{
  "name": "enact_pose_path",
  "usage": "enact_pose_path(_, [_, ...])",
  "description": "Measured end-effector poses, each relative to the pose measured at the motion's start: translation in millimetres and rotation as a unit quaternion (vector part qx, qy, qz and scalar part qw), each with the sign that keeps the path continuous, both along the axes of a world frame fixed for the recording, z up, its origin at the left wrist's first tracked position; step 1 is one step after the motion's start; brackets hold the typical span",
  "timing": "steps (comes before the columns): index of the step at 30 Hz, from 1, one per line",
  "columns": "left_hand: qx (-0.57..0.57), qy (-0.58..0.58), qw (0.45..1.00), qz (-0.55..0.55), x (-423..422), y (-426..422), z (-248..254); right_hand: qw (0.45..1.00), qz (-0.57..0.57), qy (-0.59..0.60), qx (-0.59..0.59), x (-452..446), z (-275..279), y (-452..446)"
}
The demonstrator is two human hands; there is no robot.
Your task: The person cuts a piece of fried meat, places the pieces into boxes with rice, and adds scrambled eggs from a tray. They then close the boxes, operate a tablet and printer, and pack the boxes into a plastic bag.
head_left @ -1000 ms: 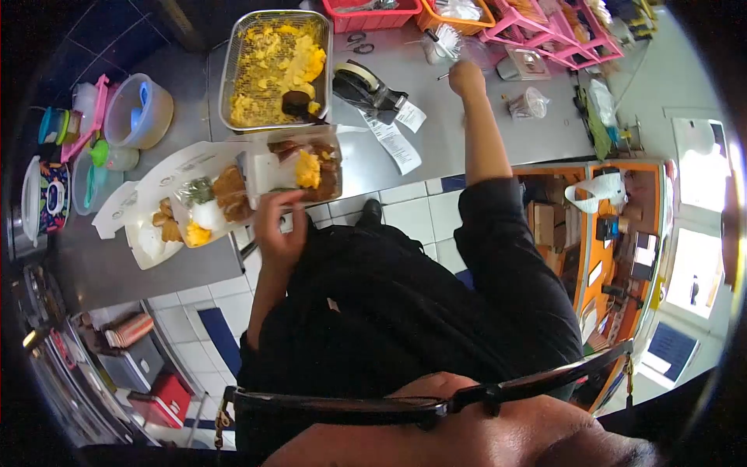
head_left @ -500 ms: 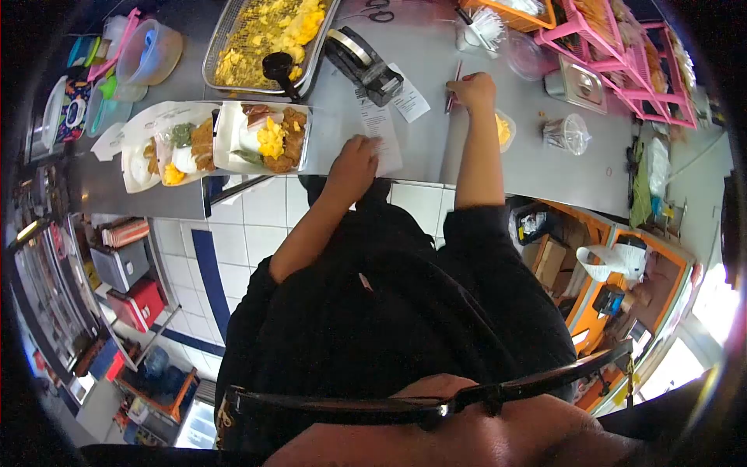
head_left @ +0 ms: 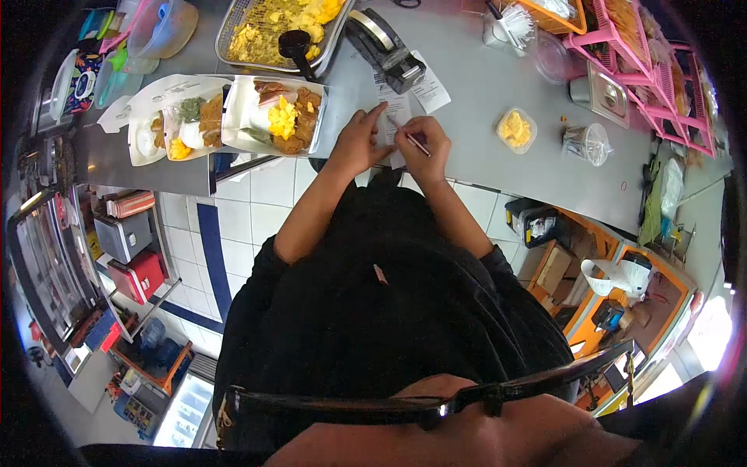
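Note:
My right hand (head_left: 426, 149) grips a slim pen (head_left: 419, 145), its tip against a printed receipt (head_left: 397, 107) on the steel counter. Beside it, my left hand (head_left: 359, 144) lies on the receipt's left edge, index finger and thumb spread apart. A second receipt (head_left: 430, 89) lies to the right, partly under a black tape dispenser (head_left: 387, 56). Left of my hands stand open paper boxes; the nearer box (head_left: 247, 141) contains yellow scrambled egg (head_left: 283, 118), browned fried pieces (head_left: 306, 123) and something white.
A metal mesh-lined tray (head_left: 331, 58) of scrambled egg holds a black scoop (head_left: 296, 48). To the right are a small tub (head_left: 516, 131) of yellow food, a clear cup (head_left: 587, 144), a lidded steel container (head_left: 603, 95) and pink baskets (head_left: 661, 82). Plastic tubs (head_left: 162, 29) stand far left.
My right hand has lifted the pen off the counter and brought it left onto the receipt. My left hand has shifted slightly, its fingers now spread. The whole view has turned a little.

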State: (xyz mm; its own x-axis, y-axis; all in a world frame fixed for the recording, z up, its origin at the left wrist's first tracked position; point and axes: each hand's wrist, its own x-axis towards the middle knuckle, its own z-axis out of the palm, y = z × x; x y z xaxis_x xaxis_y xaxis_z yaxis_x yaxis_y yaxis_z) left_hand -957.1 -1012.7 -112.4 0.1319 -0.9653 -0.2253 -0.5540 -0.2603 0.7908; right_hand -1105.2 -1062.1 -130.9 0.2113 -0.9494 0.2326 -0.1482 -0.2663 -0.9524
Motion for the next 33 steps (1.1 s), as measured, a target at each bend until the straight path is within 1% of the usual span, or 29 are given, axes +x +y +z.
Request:
enact_pose_path(2, [0.004, -0.011, 1.000, -0.009, 1, -1, -2, 0.998, 0.014, 0.015, 0.052, 2, 15, 7])
enact_pose_path(3, [0.005, -0.009, 1.000, -0.010, 1, 0, -3, 0.998, 0.013, 0.017, 0.053, 1, 11, 8])
enact_pose_path(5, [0.009, -0.005, 1.000, -0.007, 0, 1, 0, 0.998, -0.046, -0.011, 0.049, -4, 0, 10])
enact_pose_path(6, [0.009, -0.003, 1.000, -0.008, 1, 2, -3, 0.998, -0.047, -0.009, 0.049, -5, -5, 14])
enact_pose_path(8, [-0.008, -0.008, 1.000, -0.016, 3, 2, -6, 0.997, 0.023, -0.019, 0.072, -3, -6, 22])
enact_pose_path(9, [-0.008, -0.007, 1.000, -0.017, 4, 3, -8, 0.997, 0.021, -0.018, 0.072, -2, -7, 22])
enact_pose_path(11, [-0.014, 0.004, 1.000, -0.024, 3, 4, -6, 0.997, -0.080, 0.010, 0.001, -1, -4, 23])
enact_pose_path(12, [-0.014, 0.006, 1.000, -0.025, 4, 5, -7, 0.997, -0.081, 0.013, 0.001, -1, -2, 26])
enact_pose_path(14, [0.006, -0.008, 0.999, -0.036, 5, 2, -8, 0.998, -0.027, 0.031, 0.043, 1, 6, 31])
enact_pose_path(15, [0.006, -0.005, 0.999, -0.037, 5, 3, -8, 0.998, -0.029, 0.033, 0.044, 2, 8, 32])
enact_pose_path(17, [0.009, -0.011, 0.999, -0.040, 4, 3, -3, 0.993, -0.119, 0.017, 0.015, 3, 11, 33])
enact_pose_path(18, [0.007, -0.010, 0.999, -0.041, 5, 2, -3, 0.993, -0.120, 0.018, 0.013, 2, 12, 35])
enact_pose_path(20, [0.029, -0.022, 0.998, -0.053, 7, 1, -4, 0.995, -0.034, 0.014, 0.092, -1, 9, 44])
enact_pose_path(21, [0.029, -0.021, 0.998, -0.054, 7, 3, -4, 0.995, -0.035, 0.014, 0.092, -2, 6, 46])
enact_pose_path(23, [0.010, -0.012, 0.999, -0.051, 6, 3, -4, 0.990, -0.132, 0.042, -0.026, -4, 3, 46])
enact_pose_path(24, [0.010, -0.011, 0.999, -0.052, 7, 4, -6, 0.990, -0.133, 0.043, -0.027, -4, 2, 48])
enact_pose_path(26, [0.005, -0.017, 0.998, -0.062, 8, 4, -8, 0.997, -0.076, 0.029, -0.016, -3, 11, 49])
enact_pose_path(30, [0.022, -0.022, 0.998, -0.057, 7, 3, -8, 0.994, -0.086, 0.070, -0.015, -6, 6, 54])
enact_pose_path(32, [0.000, 0.001, 0.998, -0.057, 8, 5, -10, 0.985, -0.134, 0.102, -0.037, -6, 4, 54])
enact_pose_path(33, [-0.001, 0.002, 0.998, -0.057, 8, 5, -11, 0.985, -0.134, 0.102, -0.038, -6, 4, 57])
